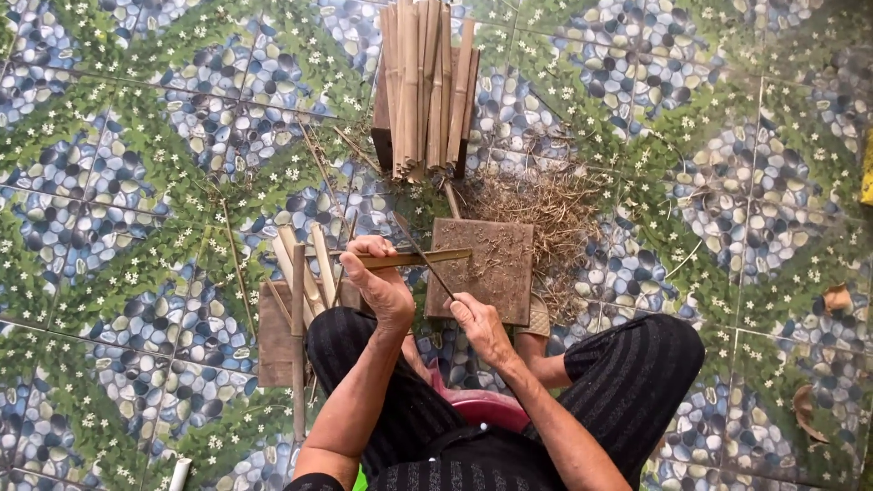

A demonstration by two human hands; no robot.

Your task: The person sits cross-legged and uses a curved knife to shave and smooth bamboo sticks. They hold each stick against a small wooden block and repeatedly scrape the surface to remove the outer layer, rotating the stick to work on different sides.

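Note:
My left hand grips a flat bamboo strip and holds it level, its free end lying over a brown wooden block. My right hand holds a thin dark blade by the handle, and the blade crosses the strip at an angle. Both hands are above my knees in dark striped trousers. Split pale bamboo pieces lie just left of my left hand on a low board.
A bundle of long bamboo slats lies at the top centre. A heap of dry shavings spreads beside the block. I sit on a red stool. The floor is patterned tile with loose splinters and dry leaves.

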